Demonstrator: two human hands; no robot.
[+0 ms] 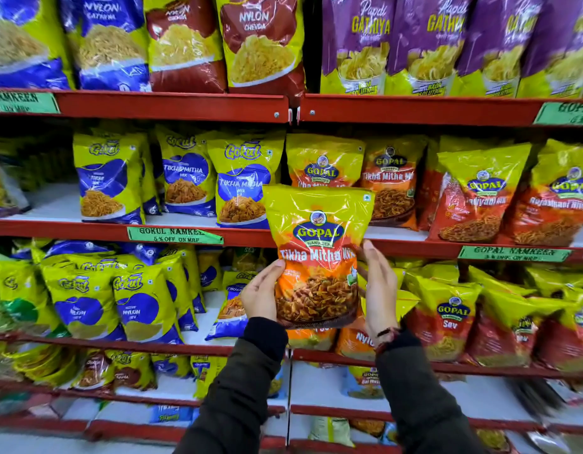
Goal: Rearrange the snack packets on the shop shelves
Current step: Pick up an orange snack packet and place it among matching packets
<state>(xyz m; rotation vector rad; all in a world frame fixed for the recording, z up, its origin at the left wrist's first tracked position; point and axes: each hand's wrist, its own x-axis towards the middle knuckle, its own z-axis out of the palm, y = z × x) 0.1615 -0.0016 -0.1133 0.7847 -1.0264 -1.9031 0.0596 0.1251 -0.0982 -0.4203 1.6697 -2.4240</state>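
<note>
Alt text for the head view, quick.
A Gopal Tikha Mitha Mix packet is held upright before red shelves: the left hand grips its lower left edge, the right hand lies flat against its right edge. Matching packets stand behind.

We observe red-edged shelves [172, 106] in stacked tiers. The top tier carries Nylon packets [260, 44] at left and purple Papdi Gathiya packets [358, 44] at right. The next tier carries upright Gokul packets [244, 181] at left and Gopal packets [480, 191] at right. Green price labels [175, 235] sit on the rails.

held packet [318, 253]: "gopal namkeen tikha mitha mix"
</note>
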